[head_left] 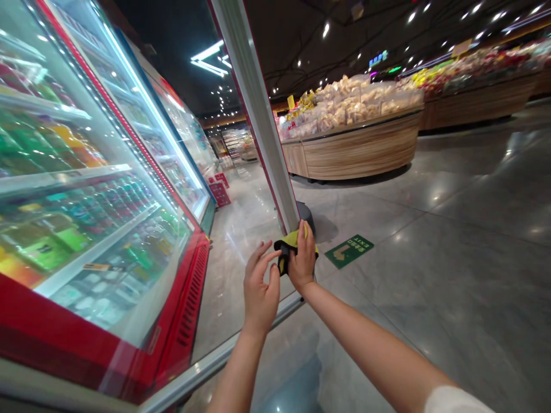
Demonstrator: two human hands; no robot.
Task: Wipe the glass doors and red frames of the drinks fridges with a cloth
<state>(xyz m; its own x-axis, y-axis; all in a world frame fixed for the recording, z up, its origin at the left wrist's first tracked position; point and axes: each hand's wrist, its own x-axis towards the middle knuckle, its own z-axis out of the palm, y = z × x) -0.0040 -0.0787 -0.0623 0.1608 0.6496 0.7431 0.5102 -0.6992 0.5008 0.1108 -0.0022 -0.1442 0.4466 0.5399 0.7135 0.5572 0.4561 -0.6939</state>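
Note:
A yellow and black cloth (293, 240) is bunched around the lower part of the glass door's metal frame (253, 86). My right hand (303, 261) presses it there from the right side, fingers closed over the cloth and pointing up along the frame. Beside it, on the glass side, is my left hand (262, 281) with its fingers apart. The left index fingertip reaches the dark edge of the cloth; whether it touches, I cannot tell. The glass door stands swung out from the red drinks fridge (183, 304).
Shelves of bottles (107, 201) fill the fridge on the left. A wood-sided display stand (357, 146) heaped with packaged goods is beyond the door. A green exit sign (349, 250) lies on the grey tiled floor (451, 258). Red boxes (220, 192) stand farther down the aisle.

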